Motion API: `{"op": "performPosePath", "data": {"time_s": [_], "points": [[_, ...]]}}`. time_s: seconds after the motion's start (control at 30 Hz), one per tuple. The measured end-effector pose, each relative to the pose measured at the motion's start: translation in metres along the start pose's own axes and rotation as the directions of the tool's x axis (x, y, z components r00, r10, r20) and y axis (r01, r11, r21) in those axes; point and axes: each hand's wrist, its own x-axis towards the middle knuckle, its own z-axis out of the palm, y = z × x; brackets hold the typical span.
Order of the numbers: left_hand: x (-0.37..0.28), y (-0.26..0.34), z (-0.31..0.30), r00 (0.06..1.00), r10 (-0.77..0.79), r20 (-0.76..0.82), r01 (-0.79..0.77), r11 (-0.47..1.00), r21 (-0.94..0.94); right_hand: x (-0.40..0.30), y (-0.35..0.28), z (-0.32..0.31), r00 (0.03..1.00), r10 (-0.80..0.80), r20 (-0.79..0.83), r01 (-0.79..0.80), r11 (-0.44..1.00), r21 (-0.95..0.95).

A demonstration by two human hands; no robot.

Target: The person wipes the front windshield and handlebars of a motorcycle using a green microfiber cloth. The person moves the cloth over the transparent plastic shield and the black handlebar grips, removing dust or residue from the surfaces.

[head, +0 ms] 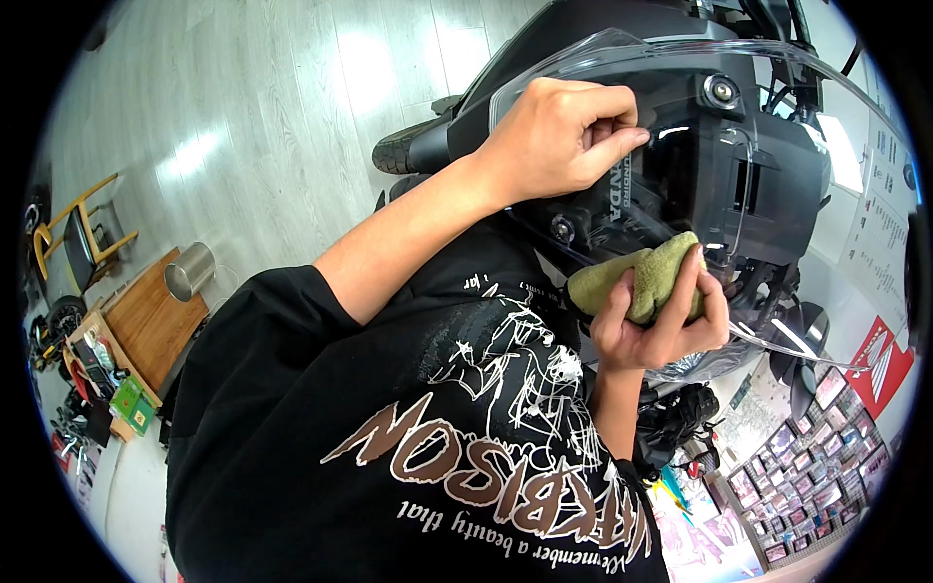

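My left hand (572, 138) is over the clear windscreen (663, 197) of a dark Honda motorcycle, its fingers curled in and the thumb close to the index finger. Nothing shows between those fingertips. A folded olive-green microfibre cloth (638, 280) is bunched in my right hand (667, 324), near the screen's lower side. Whether the cloth touches the plastic cannot be told. Through the screen I see black bodywork with lettering and two round screw mounts, one upper (721, 91) and one lower (562, 228).
A tyre (401, 149) shows beyond my left forearm. On the far left are a wooden chair (84, 233), a wooden table (157, 321) and a metal bin (189, 271). A mirror (805, 342) juts out at right, near a red Honda sign (880, 364) and a photo-covered wall board (809, 466).
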Motion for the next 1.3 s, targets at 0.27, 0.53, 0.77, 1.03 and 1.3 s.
{"op": "performPosePath", "data": {"time_s": [0.27,0.53,0.77,1.03,1.3], "points": [[0.001,-0.001,-0.005,0.995,-0.082,0.061,0.081,0.997,0.017,0.002,0.000,-0.002,1.000,-0.014,0.017,0.015,0.999,-0.028],[-0.027,0.015,-0.017,0.864,-0.465,0.194,0.502,0.767,-0.399,0.023,-0.018,-0.006,0.983,-0.110,0.146,0.111,0.994,-0.001],[-0.048,0.055,-0.011,0.849,-0.460,0.259,0.527,0.770,-0.361,0.049,-0.036,0.027,0.994,-0.096,0.049,0.091,0.991,0.094],[-0.038,0.044,-0.007,0.731,-0.629,0.264,0.678,0.626,-0.386,0.067,-0.040,0.003,0.925,-0.152,0.349,0.081,0.974,0.211],[-0.032,0.057,-0.024,0.876,-0.342,0.341,0.431,0.871,-0.234,0.055,-0.034,-0.025,0.801,0.319,0.507,-0.556,0.710,0.431]]}}
